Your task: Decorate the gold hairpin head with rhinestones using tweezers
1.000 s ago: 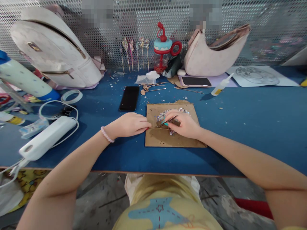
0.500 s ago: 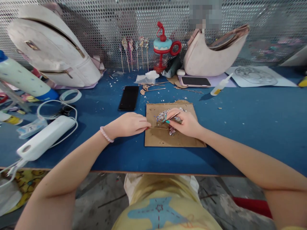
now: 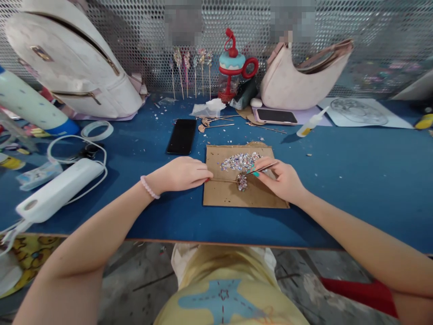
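Note:
A brown cardboard sheet (image 3: 226,194) lies on the blue table in front of me. A pile of small glittering stones (image 3: 238,161) sits on its upper part. My left hand (image 3: 184,174) is closed, pinching the end of a thin hair stick (image 3: 221,180) that lies across the cardboard. The stick's far end carries a cluster of stones (image 3: 241,181). My right hand (image 3: 282,178) is closed on tweezers (image 3: 262,169), whose tip points at that cluster.
A black phone (image 3: 181,136) lies beyond the cardboard. Further back are a second phone (image 3: 276,116), a glue bottle (image 3: 309,124), finished sticks (image 3: 191,74) against the mesh wall, a red cup (image 3: 232,67) and two bags. A white power bank (image 3: 57,192) with cable lies left.
My right hand has drawn back to the right off the stone pile, uncovering it, and the tweezers' tip now rests by the cluster on the stick. The left hand has stayed put.

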Action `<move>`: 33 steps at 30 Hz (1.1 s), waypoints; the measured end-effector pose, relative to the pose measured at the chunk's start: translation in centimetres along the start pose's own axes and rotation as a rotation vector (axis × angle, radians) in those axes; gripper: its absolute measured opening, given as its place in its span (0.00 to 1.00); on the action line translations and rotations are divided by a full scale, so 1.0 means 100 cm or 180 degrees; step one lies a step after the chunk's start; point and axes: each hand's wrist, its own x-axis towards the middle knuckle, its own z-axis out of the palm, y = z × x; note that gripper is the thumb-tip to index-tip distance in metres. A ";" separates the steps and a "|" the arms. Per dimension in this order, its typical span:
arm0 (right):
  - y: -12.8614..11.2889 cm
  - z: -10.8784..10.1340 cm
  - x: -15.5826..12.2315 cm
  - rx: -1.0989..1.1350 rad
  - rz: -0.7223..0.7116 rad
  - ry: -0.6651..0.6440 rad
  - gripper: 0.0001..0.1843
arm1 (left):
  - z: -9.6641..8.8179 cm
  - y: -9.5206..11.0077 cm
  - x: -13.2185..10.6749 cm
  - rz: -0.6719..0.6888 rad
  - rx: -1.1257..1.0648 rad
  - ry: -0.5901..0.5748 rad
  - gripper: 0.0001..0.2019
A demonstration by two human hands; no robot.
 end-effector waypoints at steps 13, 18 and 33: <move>0.002 0.002 0.001 -0.0024 0.0067 -0.0145 0.03 | 0.001 0.000 -0.002 -0.0040 -0.0023 -0.0054 0.14; 0.002 0.003 0.000 -0.0048 0.0082 -0.0143 0.03 | 0.001 0.000 -0.002 -0.0050 -0.0032 -0.0050 0.14; 0.000 0.001 0.001 -0.0067 0.0055 -0.0151 0.03 | 0.000 0.000 -0.001 -0.0029 -0.0038 -0.0050 0.15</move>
